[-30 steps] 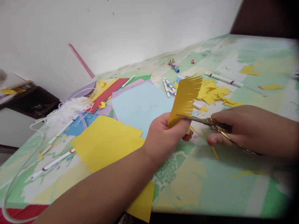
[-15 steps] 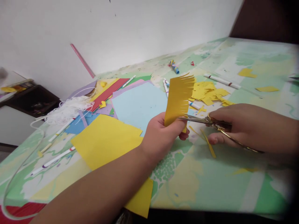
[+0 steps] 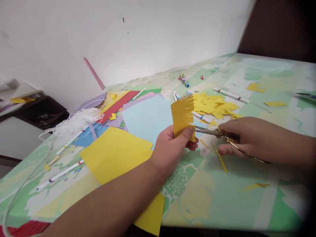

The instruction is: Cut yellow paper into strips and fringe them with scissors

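Note:
My left hand (image 3: 171, 149) pinches the lower part of an upright yellow paper strip (image 3: 181, 115), whose right edge is cut into a fringe. In my right hand (image 3: 249, 138) are gold-handled scissors (image 3: 222, 133), with fingers around the handles. The blades point left and meet the strip's right edge just beside my left thumb. Under my left forearm lies a large yellow sheet (image 3: 116, 151). Thin yellow slivers (image 3: 221, 159) rest on the table below the scissors.
Yellow scraps (image 3: 212, 105) are piled behind the hands. A light blue sheet (image 3: 148, 113), a red strip (image 3: 120, 107), white string (image 3: 82, 120) and several markers (image 3: 232, 95) lie on the patterned tablecloth (image 3: 197, 200). A dark shelf (image 3: 46, 113) stands at left.
The view has tilted up slightly, so the table things sit lower in the picture. The strip's fringed top leans and curls differently, and the blades have parted slightly beside my left thumb.

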Tool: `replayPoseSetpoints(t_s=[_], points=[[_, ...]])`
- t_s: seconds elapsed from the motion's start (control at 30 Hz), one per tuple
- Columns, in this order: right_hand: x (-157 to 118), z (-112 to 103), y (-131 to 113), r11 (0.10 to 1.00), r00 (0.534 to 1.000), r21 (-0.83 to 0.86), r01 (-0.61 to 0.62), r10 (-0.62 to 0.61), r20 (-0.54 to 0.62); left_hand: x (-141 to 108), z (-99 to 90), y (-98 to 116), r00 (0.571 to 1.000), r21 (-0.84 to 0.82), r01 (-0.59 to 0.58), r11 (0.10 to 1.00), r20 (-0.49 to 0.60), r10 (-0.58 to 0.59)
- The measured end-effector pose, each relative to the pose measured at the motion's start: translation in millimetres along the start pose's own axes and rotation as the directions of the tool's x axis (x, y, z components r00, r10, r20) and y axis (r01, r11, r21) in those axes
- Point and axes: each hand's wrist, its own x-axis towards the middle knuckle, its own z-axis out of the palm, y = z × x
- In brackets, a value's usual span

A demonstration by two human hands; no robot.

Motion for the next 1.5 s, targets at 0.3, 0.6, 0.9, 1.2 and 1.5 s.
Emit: replayPoseSetpoints(t_s=[0.3, 0.6, 0.9, 1.2, 1.5], points=[[-1, 0, -3, 0.999, 1.000, -0.032, 0.010, -0.010, -0.005, -3, 3.4, 1, 0.999, 0.114, 0.035, 0.993, -0.020, -0.032], [0, 1, -4, 1.000, 1.000, 0.002, 0.006, -0.006, 0.013, -3, 3.3, 2, 0.999, 0.128, 0.039, 0.991, 0.006, -0.040], [-1, 1, -2, 0.999, 1.000, -0.033, 0.027, -0.026, 0.017, -3, 2.1, 2, 0.999, 0.095, 0.039, 0.995, 0.026, -0.041], [3, 4, 6, 0.999, 1.000, -0.041, 0.013, -0.014, -0.006, -2, 0.6, 0, 0.998, 0.049, 0.057, 0.997, 0.027, -0.058], [5, 6, 9, 0.999, 0.999, -0.019, 0.029, -0.028, 0.020, -3, 0.3, 0, 0.998, 0.051, 0.055, 0.997, -0.012, -0.055]])
